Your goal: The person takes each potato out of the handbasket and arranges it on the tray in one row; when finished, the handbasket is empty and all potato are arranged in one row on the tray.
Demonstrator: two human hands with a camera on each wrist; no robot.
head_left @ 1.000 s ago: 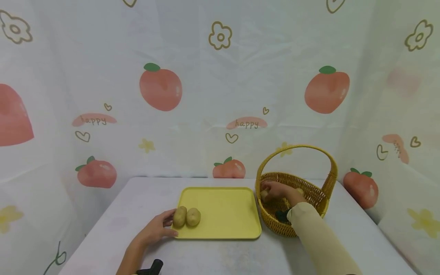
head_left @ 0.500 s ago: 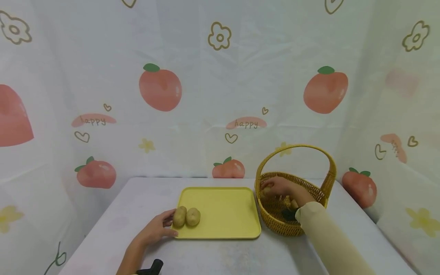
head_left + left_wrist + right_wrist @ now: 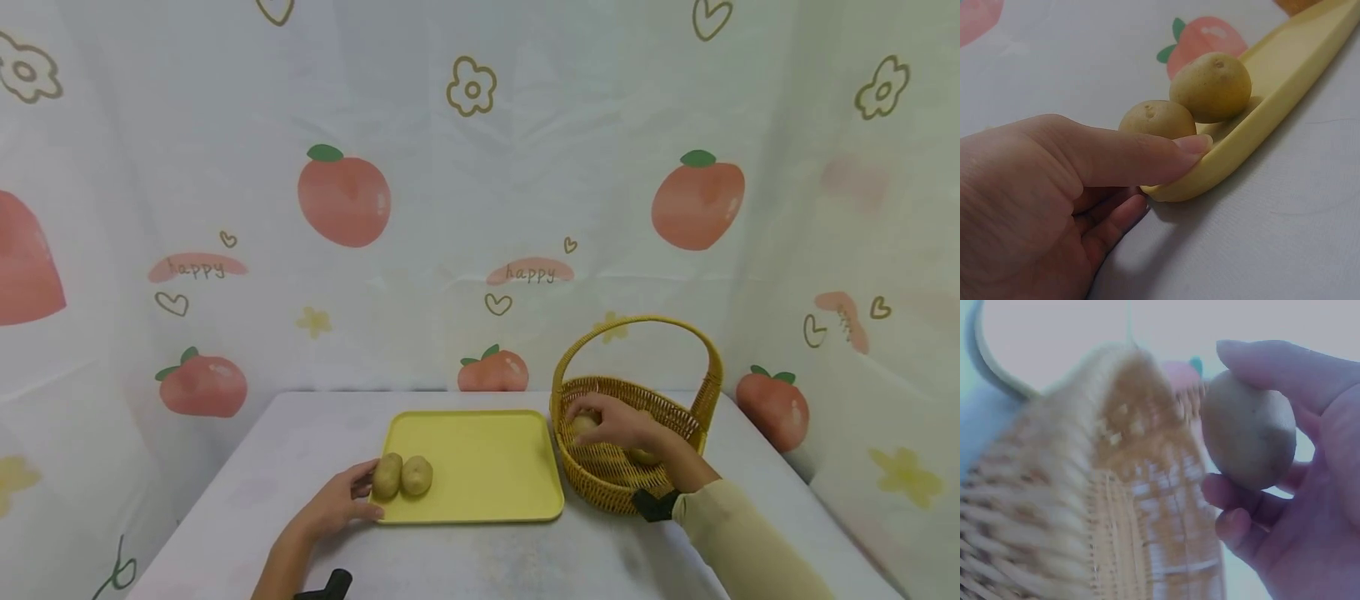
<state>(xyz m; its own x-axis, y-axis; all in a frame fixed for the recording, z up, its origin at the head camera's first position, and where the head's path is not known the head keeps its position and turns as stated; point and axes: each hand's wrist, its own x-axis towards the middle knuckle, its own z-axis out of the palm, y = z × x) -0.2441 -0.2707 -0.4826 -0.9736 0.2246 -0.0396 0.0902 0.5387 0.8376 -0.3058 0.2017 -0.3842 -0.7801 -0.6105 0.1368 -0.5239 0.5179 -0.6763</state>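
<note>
Two potatoes, an oblong one [image 3: 387,476] and a rounder one [image 3: 417,475], lie side by side at the left end of a yellow tray [image 3: 487,467]. My left hand [image 3: 333,504] grips the tray's near left corner, thumb over the rim [image 3: 1222,172] and fingers at its outer side. Over the wicker basket [image 3: 600,493], my right hand [image 3: 618,421] holds another potato [image 3: 1249,430] between thumb and fingers. Behind that hand, a further potato [image 3: 643,456] shows partly inside the basket, the rest of it hidden by the hand and wrist.
The basket's tall arched handle [image 3: 637,320] rises above the right hand. White table [image 3: 315,433] surrounds tray and basket, with a fruit-printed curtain [image 3: 420,292] behind. A black wrist strap [image 3: 654,505] sits at the right cuff.
My right hand has come up from the basket's bottom with a potato in its fingers, its forearm shifting right. My left hand stays at the tray. The head view has shifted slightly.
</note>
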